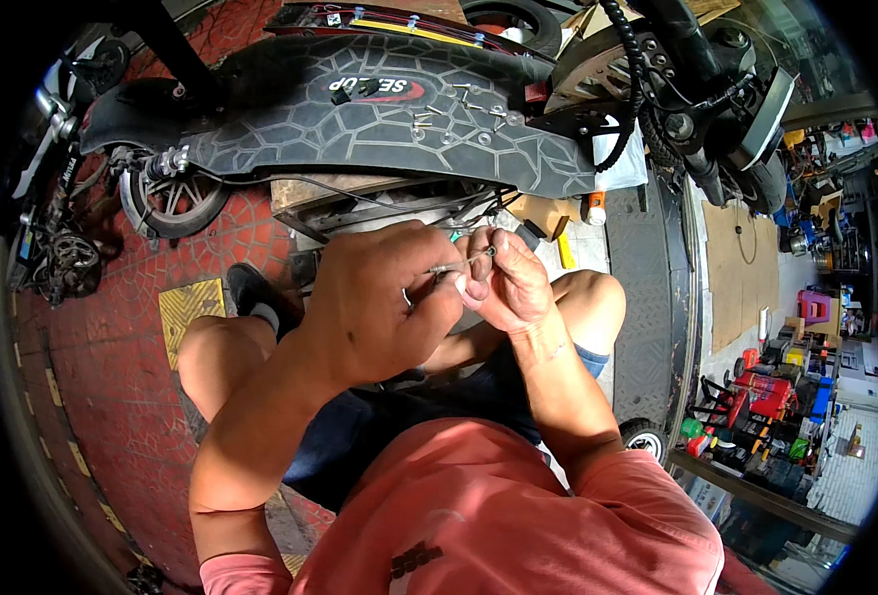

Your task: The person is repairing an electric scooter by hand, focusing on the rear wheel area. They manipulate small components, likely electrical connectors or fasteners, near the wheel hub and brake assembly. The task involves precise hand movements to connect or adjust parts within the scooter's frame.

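Before a scooter deck, my left hand and right hand pinch a slim metal piece between them.
From afar, I judge it light, stiff, perhaps slippery; best held near its ends.

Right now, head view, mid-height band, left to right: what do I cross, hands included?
Yellow floor tile → black shoe → left hand → right hand → slim yellow object → orange-and-white bottle → grey textured plate → tan sheet.
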A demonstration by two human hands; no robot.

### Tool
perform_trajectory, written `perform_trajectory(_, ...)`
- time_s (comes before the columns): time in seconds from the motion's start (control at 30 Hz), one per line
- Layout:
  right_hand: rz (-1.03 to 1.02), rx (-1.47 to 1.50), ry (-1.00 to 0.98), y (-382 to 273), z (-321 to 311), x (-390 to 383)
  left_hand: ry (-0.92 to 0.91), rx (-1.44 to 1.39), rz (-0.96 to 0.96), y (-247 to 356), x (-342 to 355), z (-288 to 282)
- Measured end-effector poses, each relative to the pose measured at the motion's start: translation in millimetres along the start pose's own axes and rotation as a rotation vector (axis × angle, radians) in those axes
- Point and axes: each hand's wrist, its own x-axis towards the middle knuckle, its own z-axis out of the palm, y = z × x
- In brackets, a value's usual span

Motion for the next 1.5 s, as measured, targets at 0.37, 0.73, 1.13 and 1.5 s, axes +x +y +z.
perform_trajectory(0.37,0.037,0.098,0.044,9,-2,2,-0.006,0.091,0.156,-3,1,5)
perform_trajectory(0.73,0.061,0.187,0.085,11,6,3,0.027,-0.024,0.098,-5,5,4)
perform_trajectory(1.13,0.024,0.024,0.026,3,9,6,-0.042,0.040,0.098,2,5,-4)
perform_trajectory(1.5,0.062,0.087,0.103,7,10,4,-0.008,0.045,0.037,9,10,-7)
